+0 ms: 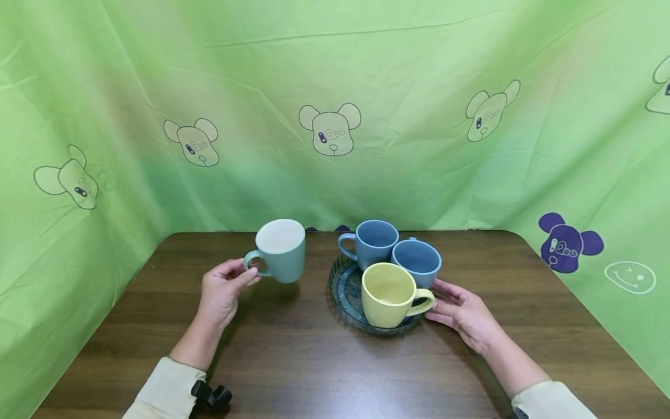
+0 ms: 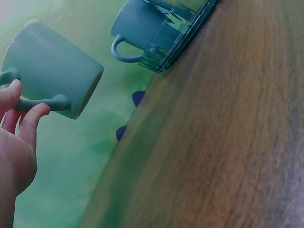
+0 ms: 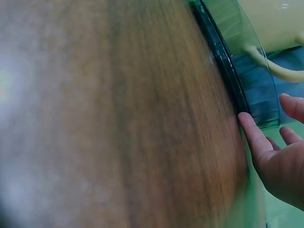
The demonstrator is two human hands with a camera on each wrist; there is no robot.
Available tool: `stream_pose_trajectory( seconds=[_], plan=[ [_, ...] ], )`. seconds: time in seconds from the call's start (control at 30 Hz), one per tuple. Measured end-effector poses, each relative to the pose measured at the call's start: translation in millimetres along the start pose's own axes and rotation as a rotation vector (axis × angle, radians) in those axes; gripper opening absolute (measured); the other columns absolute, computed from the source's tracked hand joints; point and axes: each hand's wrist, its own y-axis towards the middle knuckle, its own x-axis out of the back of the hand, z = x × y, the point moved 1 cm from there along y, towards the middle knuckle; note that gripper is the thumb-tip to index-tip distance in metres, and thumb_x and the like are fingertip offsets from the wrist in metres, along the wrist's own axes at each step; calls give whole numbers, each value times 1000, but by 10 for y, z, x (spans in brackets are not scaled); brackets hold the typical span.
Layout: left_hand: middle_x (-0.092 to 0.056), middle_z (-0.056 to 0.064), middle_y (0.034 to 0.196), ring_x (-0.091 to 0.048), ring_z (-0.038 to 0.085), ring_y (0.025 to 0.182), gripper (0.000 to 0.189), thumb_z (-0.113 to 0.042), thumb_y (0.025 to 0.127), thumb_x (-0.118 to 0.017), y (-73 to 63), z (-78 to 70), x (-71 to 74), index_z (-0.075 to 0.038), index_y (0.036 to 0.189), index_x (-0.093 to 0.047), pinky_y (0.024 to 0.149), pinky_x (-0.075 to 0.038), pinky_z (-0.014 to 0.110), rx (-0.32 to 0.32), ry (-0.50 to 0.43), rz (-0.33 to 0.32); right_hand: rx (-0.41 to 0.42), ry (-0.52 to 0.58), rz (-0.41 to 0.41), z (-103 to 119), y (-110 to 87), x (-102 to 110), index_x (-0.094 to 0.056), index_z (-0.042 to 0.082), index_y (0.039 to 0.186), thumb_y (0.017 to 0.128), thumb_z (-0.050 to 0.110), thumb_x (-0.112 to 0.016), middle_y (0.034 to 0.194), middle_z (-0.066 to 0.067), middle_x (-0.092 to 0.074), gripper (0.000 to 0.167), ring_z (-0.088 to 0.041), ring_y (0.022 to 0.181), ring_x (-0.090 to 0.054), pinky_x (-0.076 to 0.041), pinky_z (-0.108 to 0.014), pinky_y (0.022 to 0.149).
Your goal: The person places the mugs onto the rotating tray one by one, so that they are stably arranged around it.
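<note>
My left hand [image 1: 222, 294] pinches the handle of a teal mug [image 1: 287, 265] with a white inside, to the left of a round clear glass-like tray [image 1: 342, 299]. In the left wrist view the mug [image 2: 52, 69] hangs above the table, thumb and fingers on its handle. The tray bears a yellow mug [image 1: 384, 299] in front and two blue mugs, one behind [image 1: 374, 247] and one at the right [image 1: 419, 262]. My right hand [image 1: 471, 320] is at the tray's right side, fingers extended. In the right wrist view a fingertip [image 3: 244, 118] meets the tray's lower edge [image 3: 232, 80].
The brown wooden table [image 1: 293, 361] has rounded far corners. A green curtain [image 1: 335, 186] with bear-head drawings stands behind and along both sides. A black strap piece [image 1: 211, 396] sits on the left wrist.
</note>
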Motion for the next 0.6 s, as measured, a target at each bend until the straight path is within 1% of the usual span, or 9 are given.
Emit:
stream_pose_trajectory(
  seconds=[0.07, 0.17, 0.23, 0.3, 0.37, 0.43, 0.5, 0.53, 0.6],
  plan=[
    [-68, 5, 77, -68, 13, 70, 36, 26, 81, -61, 6, 3, -20, -6, 84, -77, 68, -61, 31, 8, 8, 4, -3, 3, -4, 0, 16, 1, -9, -16, 147, 93, -8, -56, 143, -25, -27, 73, -11, 102, -64, -57, -39, 88],
    [-68, 5, 78, -69, 13, 72, 36, 24, 81, -62, 15, 12, -58, -8, 84, -77, 69, -61, 32, 19, 18, 18, -11, 3, -13, 3, 41, 1, -9, -15, 148, 93, -8, -56, 147, -28, -20, 73, -11, 99, -65, -58, -38, 86],
    [-68, 5, 79, -68, 13, 72, 35, 23, 81, -63, 16, 19, -89, -8, 84, -77, 70, -61, 33, 30, 25, 26, -17, 0, -15, 4, 55, 2, -9, -15, 148, 93, -7, -56, 148, -29, -18, 73, -11, 98, -65, -58, -38, 85],
    [-68, 6, 79, -68, 14, 74, 34, 23, 81, -63, 15, 27, -122, -8, 84, -77, 70, -61, 34, 42, 28, 28, -24, -4, -17, 1, 65, 5, -10, -15, 148, 93, -6, -57, 145, -26, -24, 73, -11, 98, -65, -58, -38, 85],
    [-68, 6, 79, -68, 14, 74, 33, 23, 82, -63, 9, 33, -156, -7, 85, -77, 71, -61, 34, 56, 36, 28, -30, -2, -19, -6, 72, 12, -10, -15, 148, 93, -6, -57, 140, -20, -32, 73, -11, 98, -65, -58, -38, 85],
    [-69, 6, 80, -68, 14, 75, 32, 22, 82, -63, 3, 39, -188, -7, 85, -77, 71, -61, 34, 66, 38, 29, -35, 0, -19, -13, 77, 18, -10, -16, 147, 92, -5, -58, 137, -17, -35, 74, -12, 97, -65, -58, -38, 85],
    [-70, 6, 80, -67, 14, 75, 30, 20, 82, -65, 1, 47, -216, -8, 85, -77, 71, -61, 33, 75, 42, 36, -40, 4, -18, -15, 79, 20, -9, -16, 147, 92, -5, -58, 139, -19, -33, 74, -12, 97, -65, -58, -38, 85],
    [-70, 7, 81, -67, 14, 75, 29, 20, 82, -65, 1, 52, -230, -7, 86, -76, 71, -61, 33, 76, 39, 40, -41, 5, -17, -14, 78, 17, -9, -16, 147, 92, -5, -58, 141, -21, -30, 74, -12, 97, -65, -58, -38, 85],
    [-71, 8, 81, -67, 14, 74, 31, 20, 81, -65, 5, 66, -252, -9, 84, -77, 71, -61, 33, 77, 37, 46, -45, 7, -12, -8, 74, 6, -9, -16, 147, 93, -6, -57, 145, -26, -22, 74, -13, 96, -65, -58, -38, 85]
  ],
)
